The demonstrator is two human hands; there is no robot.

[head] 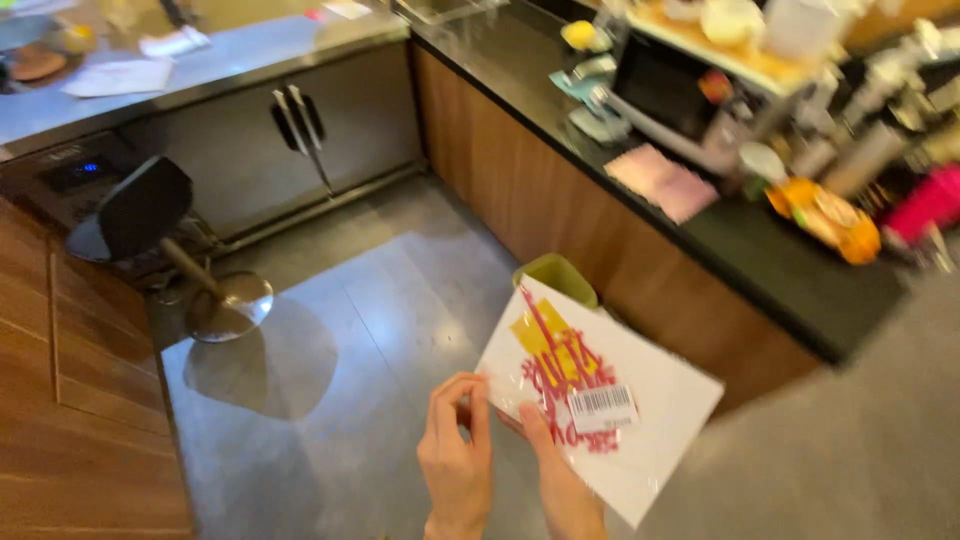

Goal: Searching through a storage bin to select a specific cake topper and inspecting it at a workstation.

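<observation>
A flat white packet (pixel 640 420) in clear plastic wrap, printed with red and yellow shapes and a barcode sticker, is held over the grey floor. My right hand (pixel 562 480) grips its lower left edge with the thumb on top. My left hand (pixel 455 455) pinches the packet's left corner between thumb and fingers. Just beyond the packet stands a green bin (pixel 556 274), its rim partly hidden by the packet.
A black counter (pixel 740 250) with wooden front runs along the right, crowded with a microwave (pixel 665 90), pink cloth (pixel 662 182), bottles and orange packets. A steel counter (pixel 230 60) with cabinet doors is at the back. A black stool (pixel 150 215) stands left, beside wooden panelling (pixel 80 400).
</observation>
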